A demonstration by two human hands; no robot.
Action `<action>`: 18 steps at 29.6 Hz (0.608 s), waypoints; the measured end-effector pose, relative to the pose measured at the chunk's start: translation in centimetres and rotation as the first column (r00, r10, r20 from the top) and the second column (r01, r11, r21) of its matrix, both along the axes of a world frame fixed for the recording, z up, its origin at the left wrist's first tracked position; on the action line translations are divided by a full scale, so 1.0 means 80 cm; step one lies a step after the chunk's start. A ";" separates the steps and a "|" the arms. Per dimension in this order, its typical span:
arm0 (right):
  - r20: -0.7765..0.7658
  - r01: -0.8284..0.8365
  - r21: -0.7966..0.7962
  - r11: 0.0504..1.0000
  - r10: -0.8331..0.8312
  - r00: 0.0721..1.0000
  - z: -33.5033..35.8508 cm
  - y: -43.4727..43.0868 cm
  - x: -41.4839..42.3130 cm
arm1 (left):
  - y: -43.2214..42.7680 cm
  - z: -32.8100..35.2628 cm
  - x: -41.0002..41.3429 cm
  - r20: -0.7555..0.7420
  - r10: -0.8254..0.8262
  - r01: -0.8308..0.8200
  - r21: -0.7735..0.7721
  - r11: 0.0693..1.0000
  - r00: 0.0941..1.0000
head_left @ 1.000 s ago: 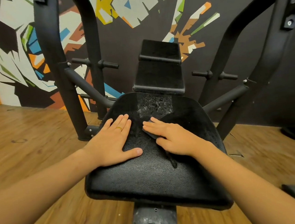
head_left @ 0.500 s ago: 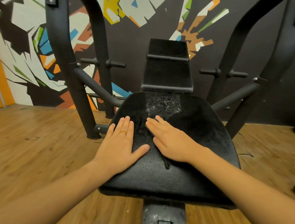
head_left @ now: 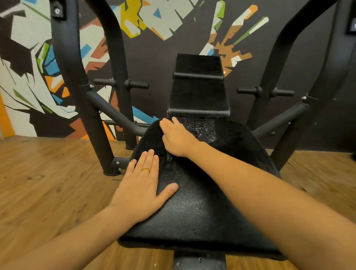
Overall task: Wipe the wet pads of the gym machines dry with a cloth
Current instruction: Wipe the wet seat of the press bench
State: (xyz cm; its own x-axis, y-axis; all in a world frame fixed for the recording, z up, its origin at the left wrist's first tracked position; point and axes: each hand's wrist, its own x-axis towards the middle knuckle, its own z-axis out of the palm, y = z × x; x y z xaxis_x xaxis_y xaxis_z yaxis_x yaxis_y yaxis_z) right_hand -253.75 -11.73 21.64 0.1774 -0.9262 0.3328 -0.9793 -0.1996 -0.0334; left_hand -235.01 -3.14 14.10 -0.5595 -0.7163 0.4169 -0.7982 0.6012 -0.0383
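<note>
On the black textured leather seat pad [head_left: 192, 209] of the gym machine, the left hand [head_left: 142, 185] lies flat, fingers straight, holding nothing. Further back, the right hand [head_left: 177, 139] presses with flat fingers on the black fluffy cloth [head_left: 150, 139] at the pad's far left edge, beside glistening water droplets [head_left: 200, 128]

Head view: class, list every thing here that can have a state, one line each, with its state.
Seat pad: droplets at its far end; near part looks dry.
Cloth: spread on the seat pad's far left, under the right hand.
Right hand: flat, pressing on the cloth.
Left hand: flat, fingers straight, resting on the seat pad's near left.
Back pad: upright; wet or dry cannot be told.
</note>
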 end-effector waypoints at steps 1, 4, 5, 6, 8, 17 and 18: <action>0.001 -0.016 -0.009 1.000 0.016 1.000 -0.004 0.006 -0.002 | 0.001 0.000 0.000 0.000 -0.004 0.004 0.004 1.000 1.000; -0.075 -0.101 -0.016 0.995 0.099 0.992 -0.029 0.032 -0.016 | -0.001 -0.001 0.000 0.007 -0.006 0.006 0.000 1.000 1.000; -0.085 -0.103 0.010 0.995 0.103 0.991 -0.036 0.040 -0.022 | 0.000 -0.002 0.000 0.010 -0.008 0.008 0.004 1.000 1.000; -0.083 -0.093 0.040 0.995 0.096 0.992 -0.041 0.045 -0.026 | 0.000 -0.002 0.000 0.006 -0.009 0.009 0.002 1.000 1.000; -0.091 -0.075 0.084 0.994 0.082 0.992 -0.036 0.049 -0.024 | -0.001 -0.002 0.000 0.010 -0.007 0.007 -0.013 1.000 1.000; 0.016 0.036 0.025 0.999 -0.036 0.999 0.032 -0.027 0.002 | -0.005 -0.006 -0.004 0.014 0.012 -0.012 -0.020 1.000 1.000; 0.046 0.003 0.015 1.000 -0.004 0.999 0.028 -0.015 0.003 | -0.006 -0.005 -0.004 0.011 0.006 -0.006 -0.017 1.000 1.000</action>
State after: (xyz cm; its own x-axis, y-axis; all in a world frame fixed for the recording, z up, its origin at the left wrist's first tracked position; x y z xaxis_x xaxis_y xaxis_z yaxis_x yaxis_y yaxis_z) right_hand -253.53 -12.95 23.88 0.1589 -0.9317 0.3268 -0.9774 -0.1951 -0.0811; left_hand -235.32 -3.63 13.72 -0.5599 -0.7128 0.4224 -0.8013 0.5955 -0.0573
